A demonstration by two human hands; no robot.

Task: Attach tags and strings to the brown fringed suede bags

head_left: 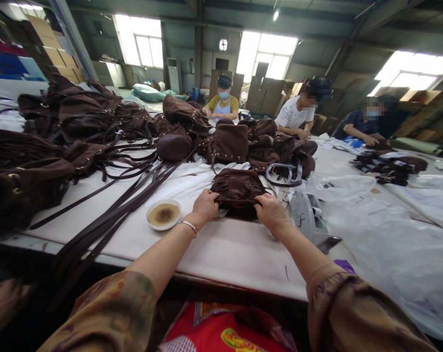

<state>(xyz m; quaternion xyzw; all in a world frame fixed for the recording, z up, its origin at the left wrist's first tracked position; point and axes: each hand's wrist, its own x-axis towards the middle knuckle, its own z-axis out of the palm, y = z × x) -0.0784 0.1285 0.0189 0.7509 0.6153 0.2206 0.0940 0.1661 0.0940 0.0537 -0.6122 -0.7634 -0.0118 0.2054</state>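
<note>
A dark brown fringed bag [238,188] lies on the white-covered table in front of me, its fringe hanging on both sides. My left hand [207,205] grips its near left corner, with thumb and fingers closed on the edge. At the near right corner, my right hand [270,210] pinches the same bag. Left of my left hand sits a shallow white dish [164,215] holding a brownish-yellow substance, dark in the middle. To the right of my right hand is a grey tool [309,220] that looks like a tape dispenser.
Brown bags [85,112] are heaped at left and beyond the held one. Long brown straps [129,205] trail over the near table edge. Clear plastic sheeting [375,234] covers the right side. Several co-workers stand across the table; another person's hand [5,303] shows at lower left.
</note>
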